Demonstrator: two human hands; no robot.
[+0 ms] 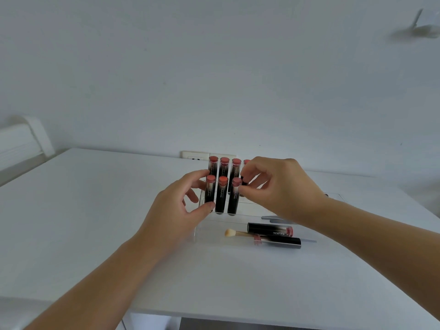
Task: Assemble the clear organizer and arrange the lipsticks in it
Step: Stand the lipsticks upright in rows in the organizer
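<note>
The clear stepped organizer point(250, 209) stands on the white table point(95, 222). Its back row holds several upright black lipsticks with pink tops point(224, 166); three more point(222, 196) stand in the row in front. My left hand point(176, 210) grips the organizer's left end, thumb at the base of the leftmost front lipstick. My right hand point(278, 186) pinches a dark lipstick point(243, 181) at the right end of the front row; my fingers hide most of it. Two lipsticks point(270, 229) lie flat in front of the organizer.
A small makeup brush point(232, 232) lies beside the flat lipsticks. Thin grey strips point(271, 217) show under my right wrist. A wall socket point(195, 156) sits behind the organizer. A white chair back point(21, 144) stands at the far left. The table's front edge is near me.
</note>
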